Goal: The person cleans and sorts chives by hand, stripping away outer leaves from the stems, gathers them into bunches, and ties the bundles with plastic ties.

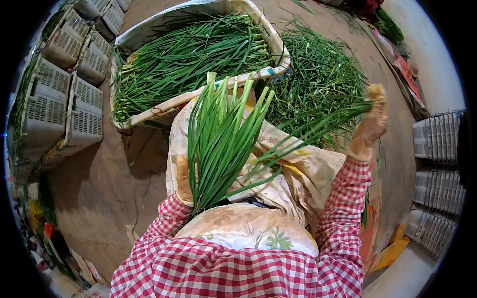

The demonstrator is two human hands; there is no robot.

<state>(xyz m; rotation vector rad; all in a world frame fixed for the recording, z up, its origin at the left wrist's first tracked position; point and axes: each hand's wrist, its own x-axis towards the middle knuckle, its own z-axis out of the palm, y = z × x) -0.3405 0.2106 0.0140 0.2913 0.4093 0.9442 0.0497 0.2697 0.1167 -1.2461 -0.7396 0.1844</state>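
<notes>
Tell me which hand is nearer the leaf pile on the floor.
Right. The right hand appears just right of the leaf pile in view; the left hand is farther off, lower left, at the green bundle.

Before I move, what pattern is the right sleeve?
The right sleeve is red-and-white check, shown best in the head view.

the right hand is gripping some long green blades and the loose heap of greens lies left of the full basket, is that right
Not quite: the loose heap of greens lies right of the full basket, as the head view shows. The right hand is gripping some long green blades.
</notes>
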